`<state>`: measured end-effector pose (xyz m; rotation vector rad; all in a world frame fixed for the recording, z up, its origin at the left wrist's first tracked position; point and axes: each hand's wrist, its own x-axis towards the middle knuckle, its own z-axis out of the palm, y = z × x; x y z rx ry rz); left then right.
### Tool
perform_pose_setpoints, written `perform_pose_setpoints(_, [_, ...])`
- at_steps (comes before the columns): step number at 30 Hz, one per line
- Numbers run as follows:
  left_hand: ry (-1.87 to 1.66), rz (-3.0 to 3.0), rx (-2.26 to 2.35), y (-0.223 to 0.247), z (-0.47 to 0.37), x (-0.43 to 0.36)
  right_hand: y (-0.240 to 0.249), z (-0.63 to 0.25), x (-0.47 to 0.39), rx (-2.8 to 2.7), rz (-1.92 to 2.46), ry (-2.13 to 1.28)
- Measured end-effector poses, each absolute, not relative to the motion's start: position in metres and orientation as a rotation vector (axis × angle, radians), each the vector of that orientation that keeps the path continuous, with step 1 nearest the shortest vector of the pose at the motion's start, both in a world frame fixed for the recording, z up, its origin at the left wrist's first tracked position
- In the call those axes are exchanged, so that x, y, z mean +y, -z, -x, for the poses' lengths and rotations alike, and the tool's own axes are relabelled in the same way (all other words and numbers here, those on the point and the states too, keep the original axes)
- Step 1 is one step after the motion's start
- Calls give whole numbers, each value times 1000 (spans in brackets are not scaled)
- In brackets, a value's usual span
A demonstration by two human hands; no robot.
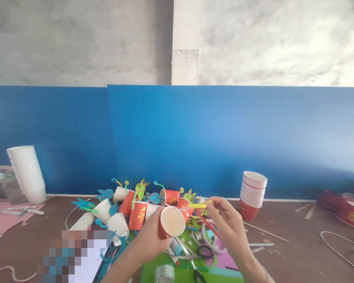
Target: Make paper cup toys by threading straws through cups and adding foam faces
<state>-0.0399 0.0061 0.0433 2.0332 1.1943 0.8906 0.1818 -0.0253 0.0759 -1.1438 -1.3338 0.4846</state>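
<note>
My left hand (150,240) is wrapped round a red paper cup (172,222), whose open white mouth faces me. To its right, my right hand (231,226) pinches a narrow yellow strip (198,205) between thumb and fingers, its far end close to the cup's rim. Whether the strip is paper or a straw, I cannot tell. Behind both hands lies a heap of decorated cups, among them a red cup (138,215) and a white cup (102,210). Blue paper shapes (155,198) and green paper shapes (141,189) stick out from them.
Scissors (204,252), a roll of tape (210,237) and green paper (157,264) lie below my hands. Cup stacks stand at right (253,194) and left (28,173). A screen (87,259) lies front left; a thin stick (265,232) rests at right. A blue panel (224,137) closes the back.
</note>
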Motion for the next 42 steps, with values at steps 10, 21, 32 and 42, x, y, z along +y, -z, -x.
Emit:
perform_pose_setpoints(10, [-1106,-1973,803,-28,37,9,-87,-174,-45,-1939,1019,-93])
perform_pose_setpoints(21, [-966,-2014,822,-26,37,6,-79,-168,-42,-2079,1027,-17])
perform_pose_setpoints(32, [-924,-2010,761,-30,37,5,-83,-169,-41,-2119,1011,-38])
perform_pose_setpoints(42, [-812,-2001,765,-36,37,-1,-88,-170,-43,-2196,983,-118])
